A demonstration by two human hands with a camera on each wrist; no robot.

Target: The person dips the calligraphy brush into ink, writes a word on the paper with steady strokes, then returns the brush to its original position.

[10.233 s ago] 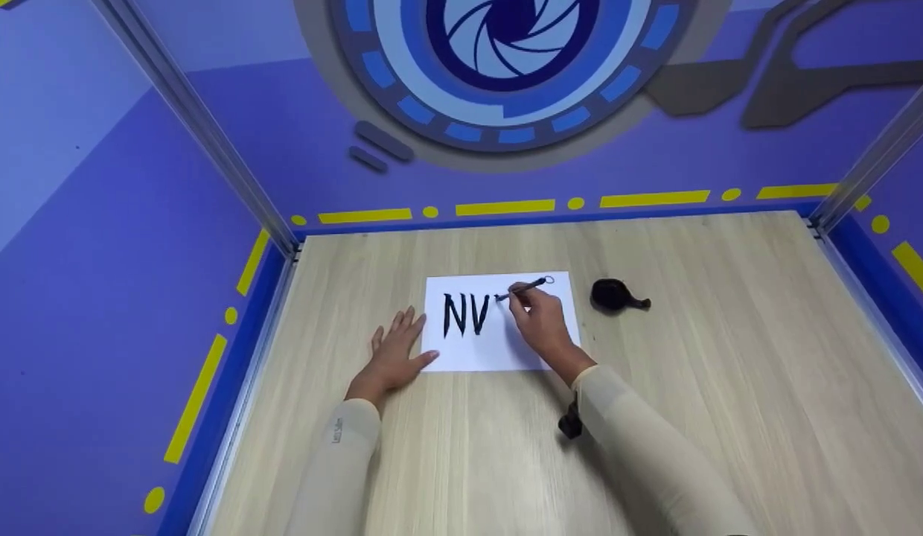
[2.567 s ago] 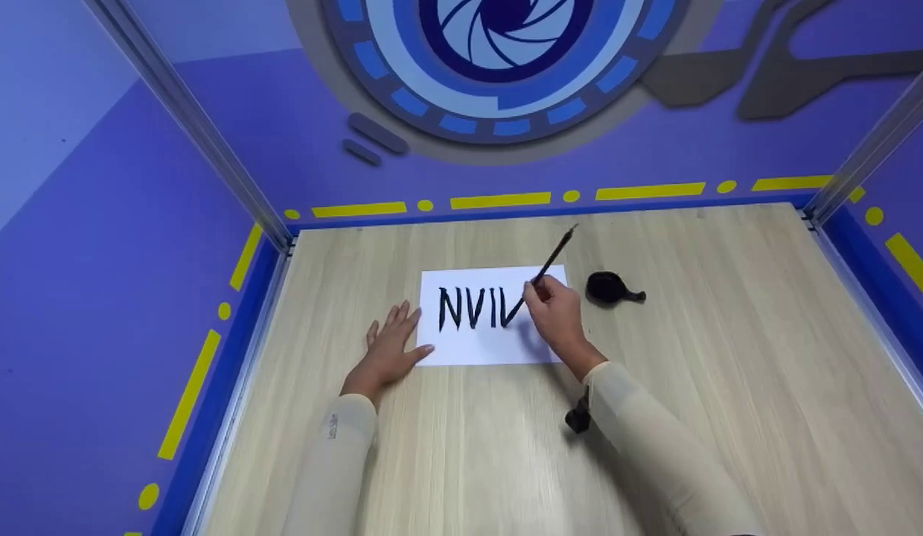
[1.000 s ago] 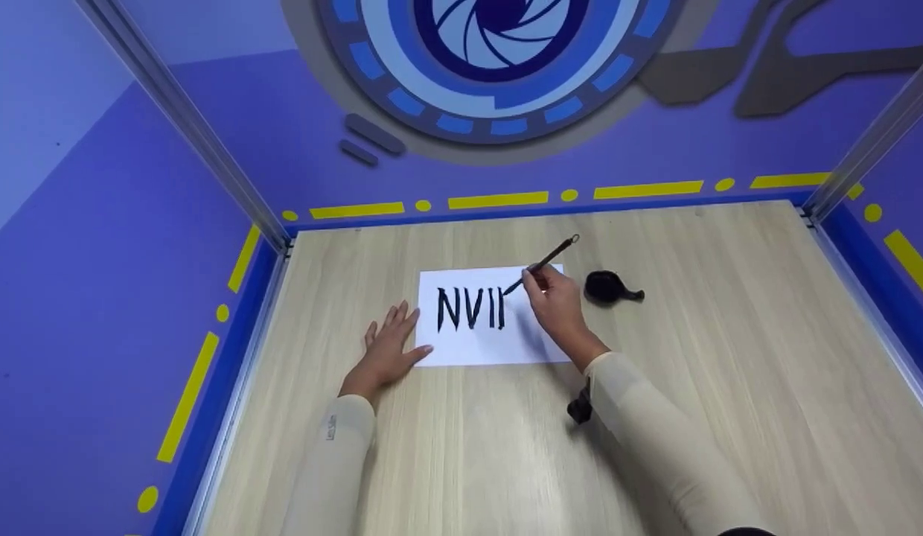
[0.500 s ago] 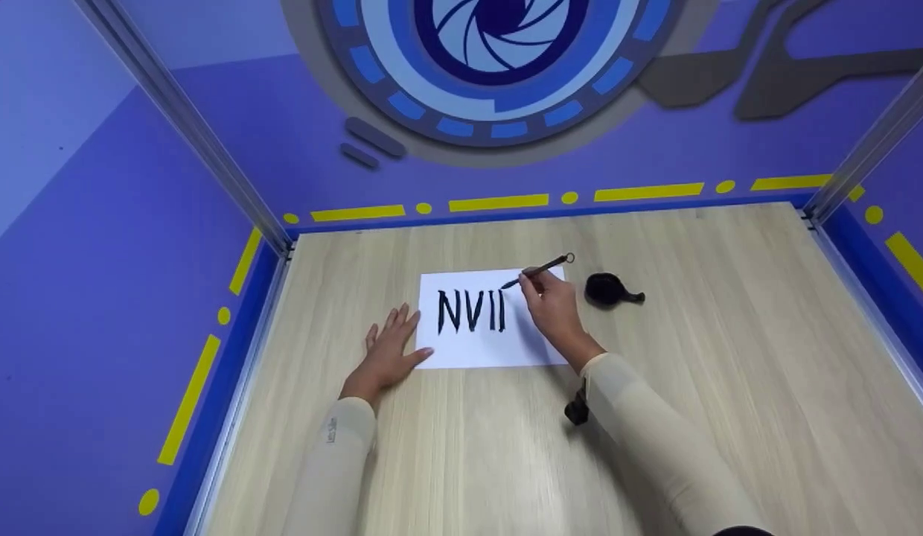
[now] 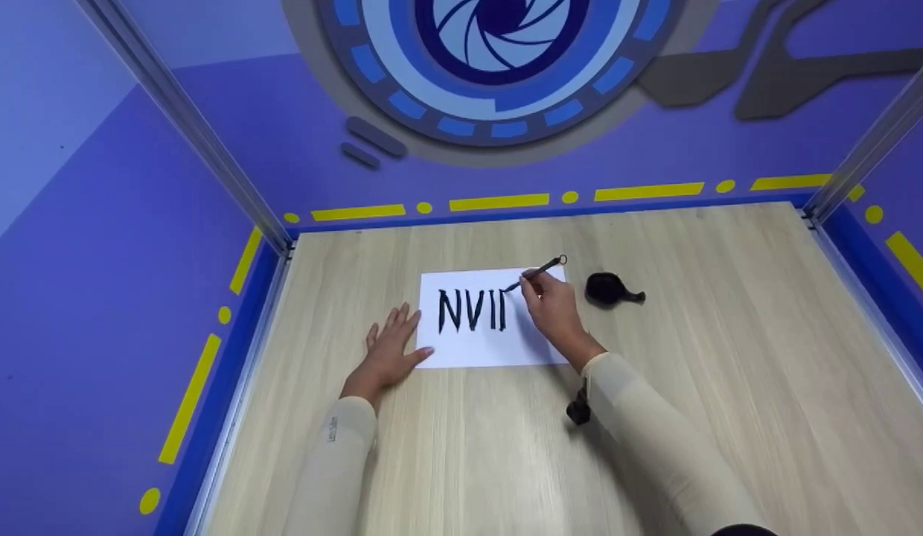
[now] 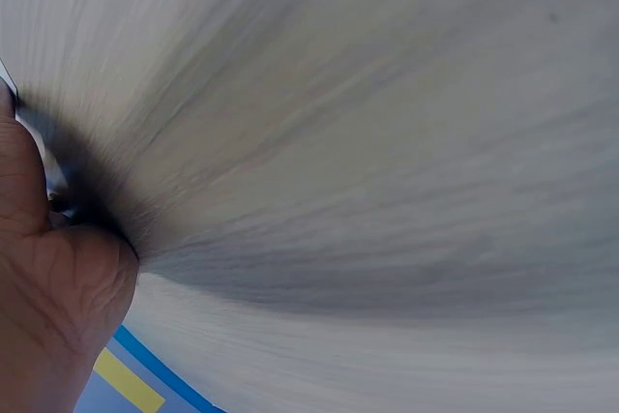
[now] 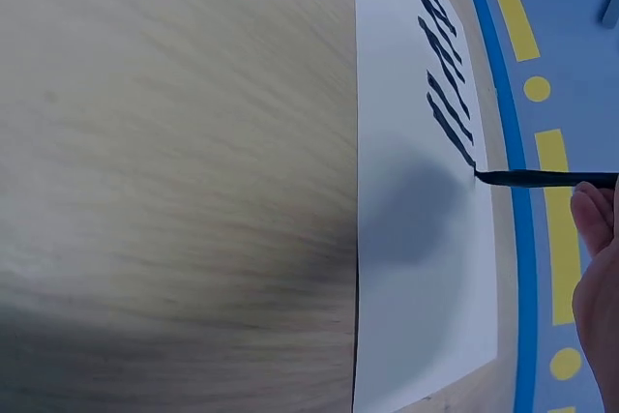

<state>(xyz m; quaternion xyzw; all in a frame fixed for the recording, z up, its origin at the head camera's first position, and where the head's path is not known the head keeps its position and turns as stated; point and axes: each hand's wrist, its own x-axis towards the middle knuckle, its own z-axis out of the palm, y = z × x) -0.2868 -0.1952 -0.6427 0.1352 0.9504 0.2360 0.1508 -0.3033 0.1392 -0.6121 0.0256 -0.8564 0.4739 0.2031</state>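
Observation:
My right hand (image 5: 552, 304) pinches a dark brush (image 5: 545, 267) that has a small ring at its upper end. In the right wrist view the tip of the brush (image 7: 527, 179) touches the paper at the top of the last black stroke. The white sheet of paper (image 5: 469, 353) lies flat on the table and bears black strokes that look like N, V and two uprights. At the sheet's left edge my left hand (image 5: 387, 356) rests with its fingers spread, the thumb on the paper. The left wrist view shows only part of the left hand (image 6: 58, 287).
A small black dish with a short handle (image 5: 609, 289) stands right of the paper on the wooden table (image 5: 476, 447). Blue and purple panels (image 5: 231, 149) close off the back and both sides. A black device (image 5: 578, 411) is at the right wrist.
Since the oldest frame, two upright strokes have appeared right of the V. In the last second the brush has tilted lower, its tip near the last stroke's top. The left hand has stayed put.

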